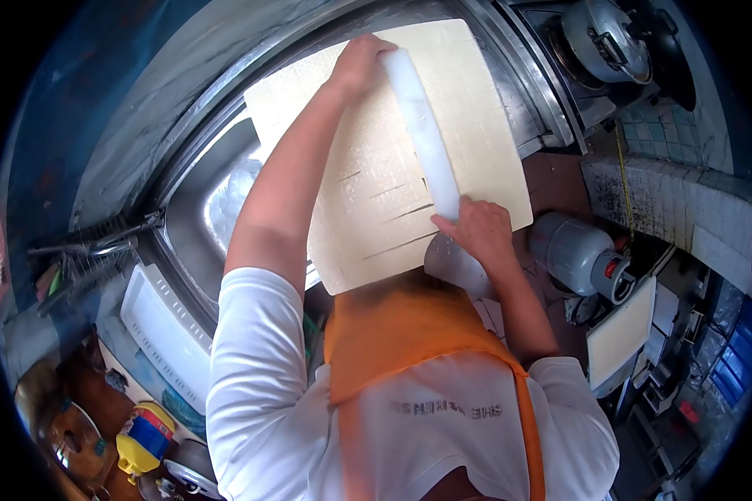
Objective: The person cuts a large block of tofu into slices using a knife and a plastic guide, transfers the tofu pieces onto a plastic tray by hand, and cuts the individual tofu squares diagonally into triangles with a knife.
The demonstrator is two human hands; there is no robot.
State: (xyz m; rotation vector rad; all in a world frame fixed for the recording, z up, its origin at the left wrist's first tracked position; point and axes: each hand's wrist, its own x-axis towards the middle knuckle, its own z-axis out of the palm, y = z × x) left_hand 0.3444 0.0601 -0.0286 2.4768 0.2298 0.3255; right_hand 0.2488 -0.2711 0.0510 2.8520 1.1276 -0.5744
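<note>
A long white, slightly translucent roll [426,134] lies lengthwise across a large cream board [351,184]; its exact material is unclear. My left hand [363,65] is closed at the far end of the roll, fingertips against it. At the near end, my right hand [483,230] grips the roll, with the thumb on its left side and the fingers to the right. Several dark slits mark the board's surface left of the roll. The board rests over the metal counter and part of the sink [194,196].
Clear plastic [241,196] sits in the sink. On the far right stands a stove with a lidded pot [606,42]. A grey gas cylinder [572,250] is on the right. At left are a white rack [167,334] and a yellow bottle [144,438].
</note>
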